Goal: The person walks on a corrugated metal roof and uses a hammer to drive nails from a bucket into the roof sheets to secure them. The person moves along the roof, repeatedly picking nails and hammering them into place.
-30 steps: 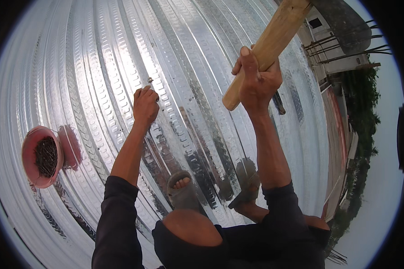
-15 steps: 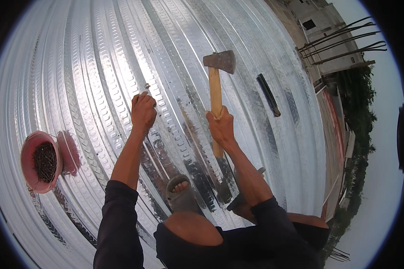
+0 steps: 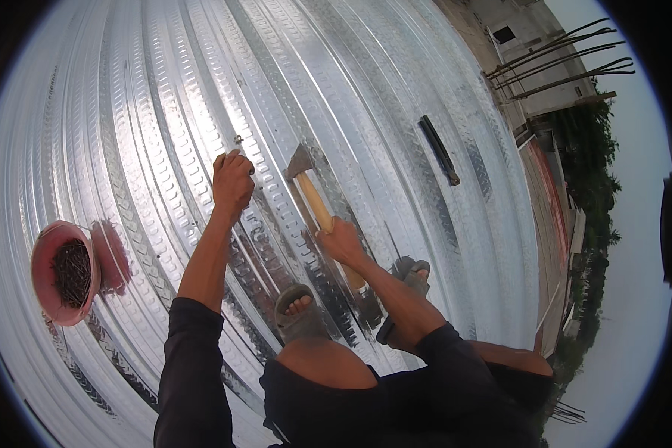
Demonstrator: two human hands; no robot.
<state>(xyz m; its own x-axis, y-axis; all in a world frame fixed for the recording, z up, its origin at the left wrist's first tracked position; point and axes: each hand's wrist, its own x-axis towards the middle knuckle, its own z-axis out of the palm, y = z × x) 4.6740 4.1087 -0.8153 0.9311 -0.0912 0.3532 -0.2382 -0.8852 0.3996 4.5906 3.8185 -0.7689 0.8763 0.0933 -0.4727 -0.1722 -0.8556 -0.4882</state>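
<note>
My right hand [image 3: 340,240] is wrapped round the pale wooden handle of a hatchet [image 3: 315,200]. Its rusty brown head is low over the ribbed metal sheeting [image 3: 381,179], to the right of my other hand. My left hand [image 3: 233,183] is closed and rests on or just above a rib of the sheeting. Something slim and dark shows at its fingers, too small and covered to name. Just beyond those fingertips is a small shiny metal bit [image 3: 237,140] at the sheet.
A pink bucket [image 3: 40,287] full of dark nails [image 3: 71,272] lies tipped at the left. A dark bar [image 3: 439,149] lies to the right. My sandalled feet [image 3: 300,310] stand close by. Rebar [image 3: 567,63], a concrete building and trees lie beyond the roof edge.
The hatchet has swung down and to the left, its head now much closer to my left hand. My left hand has hardly moved.
</note>
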